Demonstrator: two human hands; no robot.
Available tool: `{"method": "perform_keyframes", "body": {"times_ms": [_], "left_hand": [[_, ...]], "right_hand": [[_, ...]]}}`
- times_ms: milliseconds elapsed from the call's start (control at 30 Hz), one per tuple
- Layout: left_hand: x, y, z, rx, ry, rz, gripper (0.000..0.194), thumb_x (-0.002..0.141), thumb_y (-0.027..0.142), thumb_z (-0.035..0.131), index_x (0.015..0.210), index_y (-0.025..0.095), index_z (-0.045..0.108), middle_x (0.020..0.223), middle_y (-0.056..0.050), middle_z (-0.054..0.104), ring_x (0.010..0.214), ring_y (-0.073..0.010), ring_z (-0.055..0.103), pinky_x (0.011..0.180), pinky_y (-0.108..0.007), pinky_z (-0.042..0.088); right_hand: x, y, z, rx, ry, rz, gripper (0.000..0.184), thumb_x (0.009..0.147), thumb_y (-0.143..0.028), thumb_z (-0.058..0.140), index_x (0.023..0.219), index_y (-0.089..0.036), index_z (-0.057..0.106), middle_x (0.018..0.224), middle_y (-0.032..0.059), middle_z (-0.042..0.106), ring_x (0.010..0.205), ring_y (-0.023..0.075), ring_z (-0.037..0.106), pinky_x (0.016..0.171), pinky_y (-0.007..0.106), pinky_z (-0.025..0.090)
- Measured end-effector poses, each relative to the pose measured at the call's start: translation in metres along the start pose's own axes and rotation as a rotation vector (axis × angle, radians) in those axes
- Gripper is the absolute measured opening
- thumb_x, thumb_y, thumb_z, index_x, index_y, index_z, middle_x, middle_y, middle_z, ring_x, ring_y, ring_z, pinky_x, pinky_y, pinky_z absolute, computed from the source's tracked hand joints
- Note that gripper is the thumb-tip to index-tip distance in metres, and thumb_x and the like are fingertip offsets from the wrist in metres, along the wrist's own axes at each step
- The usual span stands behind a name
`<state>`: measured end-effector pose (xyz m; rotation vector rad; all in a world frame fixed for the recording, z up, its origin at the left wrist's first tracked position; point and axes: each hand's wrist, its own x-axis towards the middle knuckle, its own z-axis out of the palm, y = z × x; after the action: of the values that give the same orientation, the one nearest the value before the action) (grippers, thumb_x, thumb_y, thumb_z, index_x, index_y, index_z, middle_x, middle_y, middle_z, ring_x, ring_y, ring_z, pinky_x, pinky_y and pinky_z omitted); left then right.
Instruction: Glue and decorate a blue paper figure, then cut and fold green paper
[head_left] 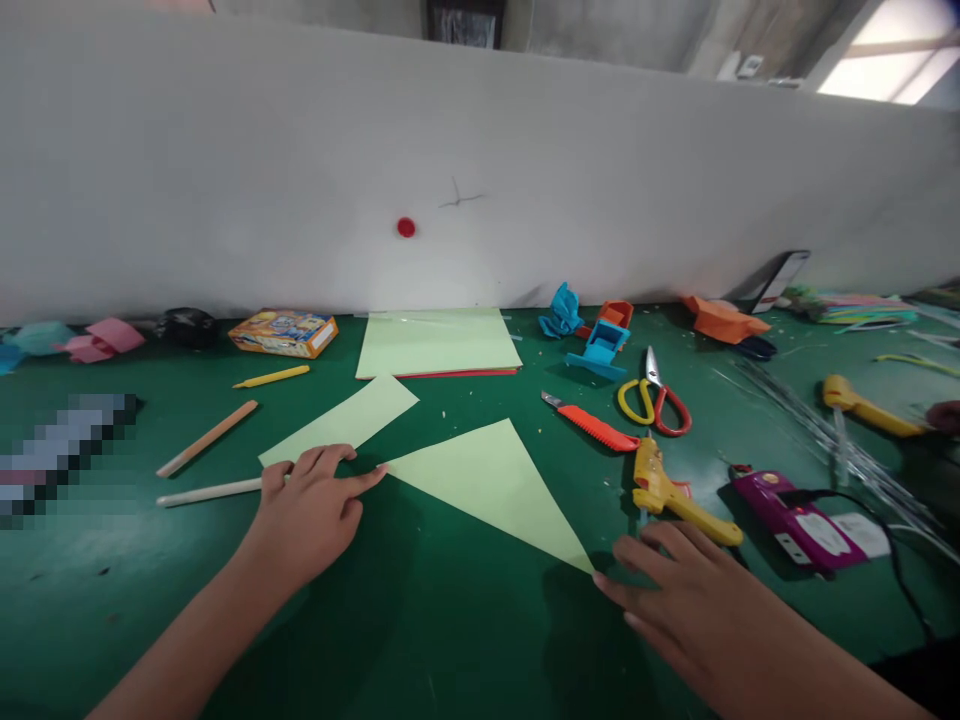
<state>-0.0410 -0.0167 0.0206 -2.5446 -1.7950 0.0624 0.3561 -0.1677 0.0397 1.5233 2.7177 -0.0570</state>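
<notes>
A pale green paper triangle lies on the green tabletop between my hands. My left hand is open, its index fingertip touching the triangle's left corner. At the lower right corner, the index fingertip of my right hand touches the paper, its fingers apart and holding nothing. Just beyond my left fingers lies a pale green paper strip, its near edge partly hidden by them. A whitish stick runs under or behind my left hand. Close beyond my right hand rests a yellow glue gun.
A stack of green paper lies against the white partition. An orange cutter knife and scissors lie at right, near a purple power strip with a cable. Another person's hand shows at the right edge beside another yellow glue gun.
</notes>
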Motion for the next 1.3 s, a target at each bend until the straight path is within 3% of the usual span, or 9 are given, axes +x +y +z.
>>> {"method": "perform_keyframes", "body": {"times_ms": [100,200,367,500,600,767,967,1133,1300], "left_hand": [[0.000,0.000,0.005,-0.054,0.035,0.007,0.053,0.086,0.021,0.049,0.126,0.044,0.074,0.139,-0.008,0.063,0.135,-0.0380,0.049,0.107,-0.061,0.035],[-0.001,0.002,0.008,-0.052,0.077,0.015,0.050,0.086,0.020,0.049,0.120,0.042,0.077,0.146,-0.007,0.059,0.142,-0.0379,0.043,0.110,-0.062,0.032],[-0.003,0.004,0.009,-0.008,0.128,0.059,0.048,0.088,0.018,0.049,0.117,0.041,0.079,0.154,-0.007,0.053,0.149,-0.0373,0.036,0.110,-0.063,0.030],[-0.004,0.001,0.009,-0.022,0.132,0.047,0.050,0.086,0.016,0.051,0.120,0.044,0.077,0.153,-0.005,0.054,0.149,-0.0370,0.036,0.110,-0.062,0.030],[-0.006,0.001,0.008,-0.041,0.128,0.049,0.050,0.087,0.015,0.052,0.120,0.043,0.077,0.152,-0.005,0.056,0.149,-0.0374,0.037,0.110,-0.062,0.030],[-0.006,0.003,0.007,-0.067,0.136,0.056,0.047,0.088,0.016,0.052,0.118,0.041,0.078,0.151,-0.006,0.057,0.148,-0.0373,0.038,0.112,-0.062,0.028],[-0.003,0.001,0.010,-0.060,0.110,0.051,0.047,0.091,0.019,0.049,0.119,0.043,0.077,0.152,-0.004,0.055,0.148,-0.0365,0.036,0.111,-0.063,0.029],[0.000,-0.001,0.011,-0.098,0.140,0.054,0.045,0.090,0.022,0.046,0.114,0.041,0.079,0.148,-0.002,0.059,0.146,-0.0357,0.040,0.112,-0.060,0.031],[0.006,-0.006,0.020,-0.179,0.230,0.100,0.041,0.089,0.027,0.046,0.107,0.036,0.082,0.139,-0.002,0.066,0.139,-0.0363,0.047,0.110,-0.057,0.037]], "right_hand": [[0.007,-0.003,-0.010,0.042,-0.015,-0.003,0.023,0.096,-0.025,0.059,0.111,-0.034,0.074,0.103,0.0065,0.068,0.094,0.0279,0.059,0.083,0.044,0.047],[0.035,-0.011,-0.027,0.127,-0.035,-0.042,0.019,0.100,-0.031,0.056,0.109,-0.031,0.073,0.098,0.0056,0.067,0.094,0.0268,0.060,0.083,0.044,0.046],[0.131,-0.035,-0.035,0.144,-0.052,-0.289,0.042,0.104,-0.042,0.051,0.140,-0.022,0.059,0.108,0.0082,0.072,0.096,0.0270,0.064,0.082,0.042,0.048],[0.208,-0.057,-0.024,0.045,-0.054,-0.342,0.051,0.104,-0.047,0.050,0.146,-0.018,0.054,0.112,0.0108,0.075,0.098,0.0294,0.070,0.076,0.040,0.051],[0.232,-0.063,-0.018,0.034,-0.116,-0.334,0.041,0.107,-0.044,0.043,0.137,-0.024,0.062,0.101,0.0080,0.078,0.089,0.0267,0.074,0.067,0.034,0.049],[0.211,-0.054,-0.011,0.049,-0.070,-0.248,0.040,0.107,-0.037,0.037,0.132,-0.032,0.068,0.094,0.0051,0.080,0.085,0.0250,0.073,0.063,0.032,0.043],[0.128,-0.035,-0.008,0.060,-0.100,-0.166,0.040,0.105,-0.031,0.040,0.133,-0.023,0.068,0.088,0.0076,0.078,0.078,0.0251,0.069,0.063,0.034,0.040],[0.058,-0.023,0.004,0.194,-0.054,0.088,0.042,0.107,-0.030,0.037,0.093,-0.026,0.077,0.074,0.0039,0.075,0.070,0.0216,0.066,0.066,0.033,0.042],[0.037,-0.033,-0.011,0.401,0.080,0.141,0.036,0.106,-0.032,0.042,0.125,-0.032,0.072,0.094,0.0040,0.079,0.081,0.0194,0.070,0.071,0.030,0.051]]}}
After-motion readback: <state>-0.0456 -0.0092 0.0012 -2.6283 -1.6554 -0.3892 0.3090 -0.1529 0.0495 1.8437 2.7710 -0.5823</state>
